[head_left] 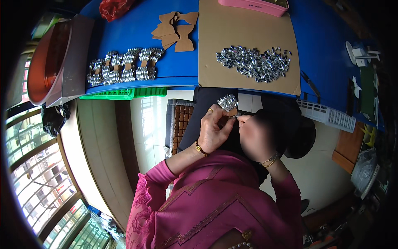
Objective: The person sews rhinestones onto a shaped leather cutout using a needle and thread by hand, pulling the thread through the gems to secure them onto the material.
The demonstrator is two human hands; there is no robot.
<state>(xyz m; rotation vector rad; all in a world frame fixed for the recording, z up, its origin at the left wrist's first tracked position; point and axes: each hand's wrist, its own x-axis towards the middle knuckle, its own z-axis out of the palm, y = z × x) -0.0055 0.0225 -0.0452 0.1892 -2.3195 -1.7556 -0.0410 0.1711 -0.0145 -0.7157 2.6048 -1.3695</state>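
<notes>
My left hand (213, 130) is closed on a brown bow-shaped cutout (233, 112), held over my lap. Its far end is covered with silver leaf-shaped rhinestones (227, 102); a bare brown strip shows nearer my fingers. Beside the cutout's near end, the fingertips of my right hand (256, 137) pinch a small shiny rhinestone (238, 116). Most of the right hand is blurred. Beyond both hands, a loose heap of silver rhinestones (255, 64) lies on a tan board (215, 37). Several bows studded with rhinestones (124, 66) stand in a row at the left.
Plain brown bow cutouts (182, 39) lie stacked on the blue table (137, 29). A pink tray (259, 6) sits on the board's far edge, a red plastic bag (114, 9) at far left. Right of the board lie a dark slim tool (311, 84) and a white device (361, 54).
</notes>
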